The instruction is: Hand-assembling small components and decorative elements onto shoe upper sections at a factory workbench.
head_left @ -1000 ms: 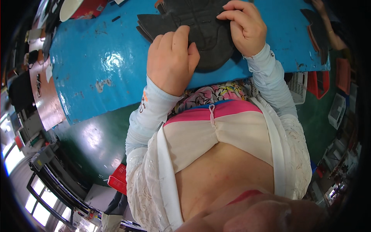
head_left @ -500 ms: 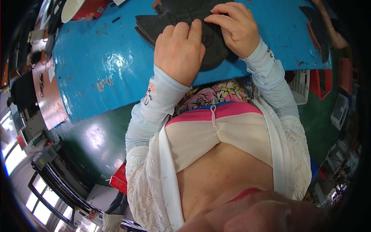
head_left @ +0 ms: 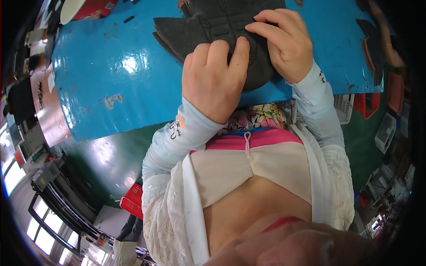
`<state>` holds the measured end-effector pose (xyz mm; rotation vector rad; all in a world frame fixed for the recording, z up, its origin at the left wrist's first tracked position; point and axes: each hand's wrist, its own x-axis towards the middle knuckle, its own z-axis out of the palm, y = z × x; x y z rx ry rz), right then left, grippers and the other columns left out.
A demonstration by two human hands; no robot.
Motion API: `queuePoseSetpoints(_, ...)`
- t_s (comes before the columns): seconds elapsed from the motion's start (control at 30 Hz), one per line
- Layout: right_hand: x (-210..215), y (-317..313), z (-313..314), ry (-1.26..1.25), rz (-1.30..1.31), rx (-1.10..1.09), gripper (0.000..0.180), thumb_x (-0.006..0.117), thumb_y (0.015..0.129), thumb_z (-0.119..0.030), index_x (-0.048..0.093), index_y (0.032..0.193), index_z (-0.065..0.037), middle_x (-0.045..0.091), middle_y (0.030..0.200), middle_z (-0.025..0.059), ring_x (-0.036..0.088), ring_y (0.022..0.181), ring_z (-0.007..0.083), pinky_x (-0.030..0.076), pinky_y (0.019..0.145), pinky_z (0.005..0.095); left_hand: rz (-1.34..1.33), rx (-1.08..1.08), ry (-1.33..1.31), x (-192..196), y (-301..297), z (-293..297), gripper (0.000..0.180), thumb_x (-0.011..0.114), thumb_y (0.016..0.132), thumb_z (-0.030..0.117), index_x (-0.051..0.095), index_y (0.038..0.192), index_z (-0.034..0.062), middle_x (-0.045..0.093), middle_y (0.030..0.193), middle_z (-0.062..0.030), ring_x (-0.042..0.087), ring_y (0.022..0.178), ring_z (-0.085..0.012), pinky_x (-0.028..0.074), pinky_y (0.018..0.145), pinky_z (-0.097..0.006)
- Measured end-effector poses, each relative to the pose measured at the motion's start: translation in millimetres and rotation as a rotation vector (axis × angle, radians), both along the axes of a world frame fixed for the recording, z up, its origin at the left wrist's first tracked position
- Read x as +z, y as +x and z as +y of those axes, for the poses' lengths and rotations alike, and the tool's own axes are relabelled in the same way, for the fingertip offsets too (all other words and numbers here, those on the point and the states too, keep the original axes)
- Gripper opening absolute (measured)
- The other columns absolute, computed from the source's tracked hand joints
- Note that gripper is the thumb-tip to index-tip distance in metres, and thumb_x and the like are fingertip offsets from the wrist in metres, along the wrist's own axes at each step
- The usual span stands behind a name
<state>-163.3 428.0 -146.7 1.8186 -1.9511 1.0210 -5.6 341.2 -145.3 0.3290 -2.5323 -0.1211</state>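
Note:
A stack of dark grey, suede-like cut pieces point(head_left: 182, 35) lies on the blue table, with stitched lines, short slit-like marks and a rounded near end. They resemble shoe-upper parts. My left hand point(head_left: 215, 80) rests over the near left part, fingers curled down; its index fingertip touches the top piece near the middle. Whatever sits under those fingers is hidden. On the right side of the stack, my right hand point(head_left: 288, 46) has its index and middle fingers stretched out and apart, tips just over the top piece. Its thumb is mostly hidden. Pale blue sleeves cover both forearms.
Blue tabletop point(head_left: 97, 80) has worn patches. A red and white container point(head_left: 91, 9) stands at the far left, near a small black piece point(head_left: 128, 19). More dark pieces point(head_left: 370, 48) lie at the right edge, beside another person's arm point(head_left: 386, 40). Plastic baskets point(head_left: 366, 105) stand below.
The stack and both hands appear lower in the picture, as does the table edge. My right hand's fingertips have shifted slightly right, away from my left index fingertip.

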Motion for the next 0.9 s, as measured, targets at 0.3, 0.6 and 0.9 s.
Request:
queuePoseSetpoints(0.3, 3.9, -2.1, -2.2, 0.057, -0.020, 0.000, 0.031, 0.057, 0.069, 0.011, 0.070, 0.091, -0.007, 0.063, 0.097, 0.0069, 0.058, 0.090, 0.0260, 0.048, 0.077, 0.0332, -0.095, 0.033, 0.010, 2.4, -8.5, -3.9, 0.042, 0.061, 0.062, 0.011, 0.065, 0.104, 0.0034, 0.046, 0.071, -0.0021, 0.048, 0.066, -0.0176, 0.040, 0.055, -0.030)
queuePoseSetpoints(0.6, -3.5, -4.7, 6.2, -0.071, -0.243, -0.005, 0.025, 0.056, 0.072, 0.011, 0.068, 0.089, -0.003, 0.065, 0.097, 0.0100, 0.061, 0.091, 0.0266, 0.049, 0.082, 0.0312, 0.043, 0.027, 0.126, -1.7, 6.2, -10.6, 0.037, 0.065, 0.064, 0.005, 0.065, 0.101, 0.0037, 0.051, 0.075, -0.0026, 0.051, 0.066, -0.0201, 0.043, 0.058, -0.032)
queuePoseSetpoints(0.9, 30.8, -18.3, -37.4, -0.279, -0.498, 0.017, 0.018, 0.046, 0.087, 0.004, 0.062, 0.092, -0.002, 0.059, 0.089, 0.0044, 0.053, 0.083, 0.0106, 0.041, 0.076, 0.0223, 0.212, 0.315, 0.312, -10.3, 72.4, -65.1, 0.029, 0.067, 0.080, -0.002, 0.066, 0.108, 0.0037, 0.061, 0.095, -0.0125, 0.060, 0.078, -0.0257, 0.049, 0.068, -0.032)
